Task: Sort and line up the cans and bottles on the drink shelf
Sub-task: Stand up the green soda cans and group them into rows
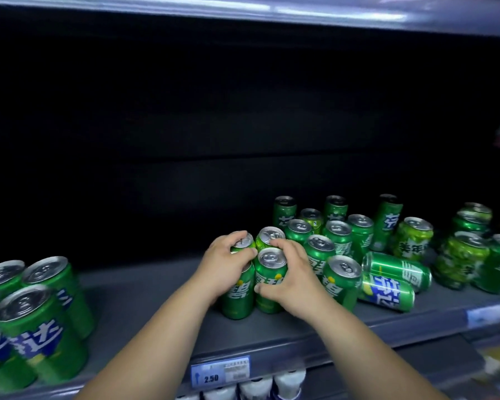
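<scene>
Clasping four upright green cans between them, left hand and right hand grip closed.

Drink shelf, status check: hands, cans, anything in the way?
Left hand and right hand clasp a cluster of four upright green cans. Two green cans lie tipped just right. Shelf bare left of the cluster.

Both hands forward, fingers curled, gripping.
</scene>
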Demonstrator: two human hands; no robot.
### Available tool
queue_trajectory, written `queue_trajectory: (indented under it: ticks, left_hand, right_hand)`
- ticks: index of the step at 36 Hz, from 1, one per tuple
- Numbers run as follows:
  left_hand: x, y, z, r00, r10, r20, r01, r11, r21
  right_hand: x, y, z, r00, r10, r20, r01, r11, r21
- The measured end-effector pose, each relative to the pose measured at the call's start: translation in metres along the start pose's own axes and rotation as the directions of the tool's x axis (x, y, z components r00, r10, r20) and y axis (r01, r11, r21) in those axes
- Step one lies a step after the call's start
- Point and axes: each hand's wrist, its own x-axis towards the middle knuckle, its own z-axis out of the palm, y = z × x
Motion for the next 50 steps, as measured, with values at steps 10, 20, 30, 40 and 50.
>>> queue_trajectory:
  ticks: [10,20,30,40,50]
  left_hand:
    - [0.007,0.008,0.033,0.999,0.015,-0.028,-0.014,0.999,0.03]
    - [0.01,0.017,0.053,1.0,0.005,-0.018,-0.004,0.998,0.056]
    - [0.01,0.02,0.048,1.0,-0.016,0.018,0.016,0.999,0.038]
    - [0.039,0.056,0.037,0.986,0.164,-0.03,-0.142,0.921,0.363]
    - [0.088,0.088,0.064,0.997,0.048,0.052,-0.068,0.859,0.507]
  right_hand:
    - [-0.003,0.016,-0.027,1.0,0.021,-0.01,-0.021,1.0,0.006]
    - [-0.001,0.025,-0.043,0.999,0.039,-0.012,-0.039,0.999,0.0]
    - [-0.003,0.018,-0.043,0.998,0.056,0.007,-0.057,0.993,0.106]
    - [0.002,0.003,-0.058,0.995,0.027,-0.097,-0.011,0.987,0.159]
    - [0.018,-0.002,-0.087,0.991,0.003,-0.131,0.016,0.99,0.141]
